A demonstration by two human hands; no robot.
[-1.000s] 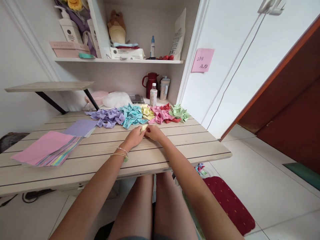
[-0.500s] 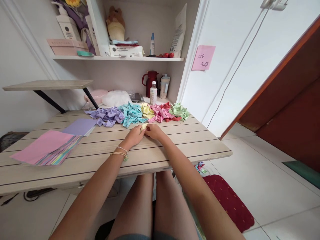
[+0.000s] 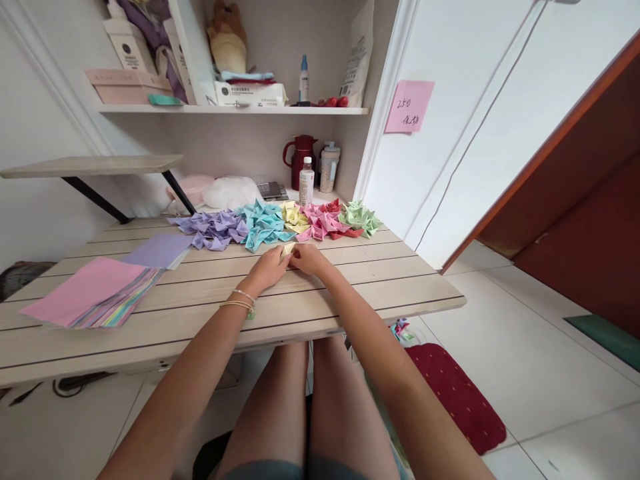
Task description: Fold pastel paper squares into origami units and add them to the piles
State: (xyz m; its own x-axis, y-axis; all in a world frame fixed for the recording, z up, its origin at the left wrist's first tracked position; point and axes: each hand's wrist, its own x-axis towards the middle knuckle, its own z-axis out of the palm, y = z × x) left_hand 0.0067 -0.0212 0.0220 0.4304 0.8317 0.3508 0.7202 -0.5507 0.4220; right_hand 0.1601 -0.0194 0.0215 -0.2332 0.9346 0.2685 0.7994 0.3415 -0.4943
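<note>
A small piece of folded yellow paper [image 3: 287, 249] is held between my two hands over the middle of the desk. My left hand [image 3: 270, 267] is closed on its left side, with bracelets round the wrist. My right hand [image 3: 306, 259] pinches it from the right, and the fingers of both hands nearly touch. Much of the paper is hidden by the fingers. Just beyond lie folded paper pieces in groups: purple [image 3: 217, 229], blue [image 3: 263, 223], yellow [image 3: 294, 217], pink [image 3: 320, 223], red [image 3: 345, 233] and green [image 3: 359, 218].
On the desk's left lie a stack of coloured paper sheets [image 3: 93, 290] and purple sheets [image 3: 159, 251]. A raised wooden shelf [image 3: 95, 165] stands behind them. At the back are a bottle [image 3: 307, 183], a red jug [image 3: 302, 162] and a tumbler [image 3: 329, 168].
The camera view has tilted slightly, shifting the scene a little upward. Both hands stay on the yellow paper in nearly the same pose.
</note>
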